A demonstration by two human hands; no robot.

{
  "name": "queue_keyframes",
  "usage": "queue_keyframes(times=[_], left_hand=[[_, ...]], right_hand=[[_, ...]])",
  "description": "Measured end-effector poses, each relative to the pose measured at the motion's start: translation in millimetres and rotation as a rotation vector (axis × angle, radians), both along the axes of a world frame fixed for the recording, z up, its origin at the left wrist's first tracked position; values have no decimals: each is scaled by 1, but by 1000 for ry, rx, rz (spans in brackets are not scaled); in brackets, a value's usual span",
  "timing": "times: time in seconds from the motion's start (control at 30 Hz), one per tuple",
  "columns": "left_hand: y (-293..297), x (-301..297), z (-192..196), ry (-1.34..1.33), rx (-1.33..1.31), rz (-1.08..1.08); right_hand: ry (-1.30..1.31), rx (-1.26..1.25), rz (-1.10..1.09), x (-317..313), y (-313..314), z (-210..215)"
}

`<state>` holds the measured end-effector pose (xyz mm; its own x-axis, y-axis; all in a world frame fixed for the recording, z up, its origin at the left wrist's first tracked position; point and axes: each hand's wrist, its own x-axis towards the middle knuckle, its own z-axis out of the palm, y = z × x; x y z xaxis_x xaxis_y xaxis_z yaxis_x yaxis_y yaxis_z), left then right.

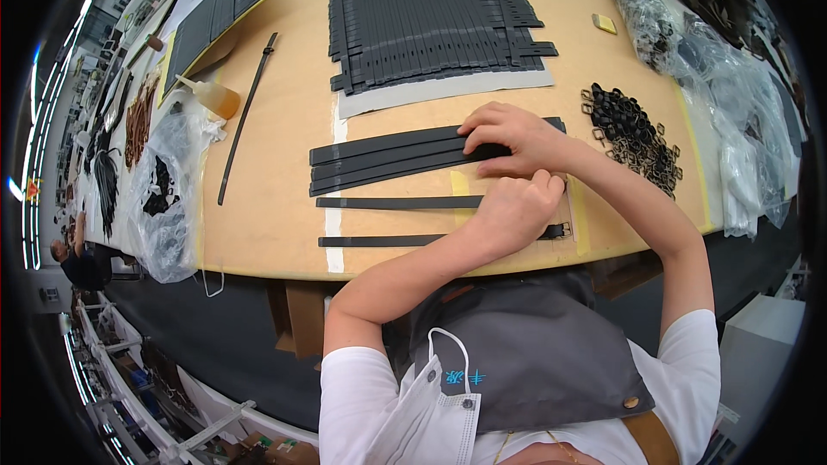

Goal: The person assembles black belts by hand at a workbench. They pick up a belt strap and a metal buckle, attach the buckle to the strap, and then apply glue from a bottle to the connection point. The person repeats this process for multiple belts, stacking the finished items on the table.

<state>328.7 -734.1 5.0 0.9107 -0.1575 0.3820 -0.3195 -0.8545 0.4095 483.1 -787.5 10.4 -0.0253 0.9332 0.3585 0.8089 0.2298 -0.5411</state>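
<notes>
Several flat black straps (379,155) lie side by side on the tan work board, and my right hand (517,139) rests on their right part, fingers bent and spread, thumb apart. Just below it, my left hand (521,211) is closed at the right end of a narrower black strap (396,203); its fingers hide that end. Nearer to me lies another narrow black strap (379,242), partly under my left wrist, with a buckle (556,231) at its right end.
Behind stands a wide stack of black straps (422,21). Black loops and metal buckles (633,138) are heaped at right beside plastic bags (732,112). At left are a glue bottle (215,99), a single thin strap (245,120) and a plastic bag (164,207). A small yellow block (605,24) lies far right.
</notes>
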Motion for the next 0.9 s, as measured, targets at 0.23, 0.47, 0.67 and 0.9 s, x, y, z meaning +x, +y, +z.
queue_keyframes(times=[0.23, 0.47, 0.67, 0.9], left_hand=[[12, 5, -9, 3, -124, -32], [17, 6, -4, 26, -169, -50], [19, 11, 2, 24, -167, -59], [28, 15, 6, 94, -184, 14]], right_hand=[[71, -137, -69, -11, 28, -15], [105, -135, -85, -9, 36, -10], [46, -177, -68, -7, 31, 4], [923, -72, -125, 27, 6, 15]])
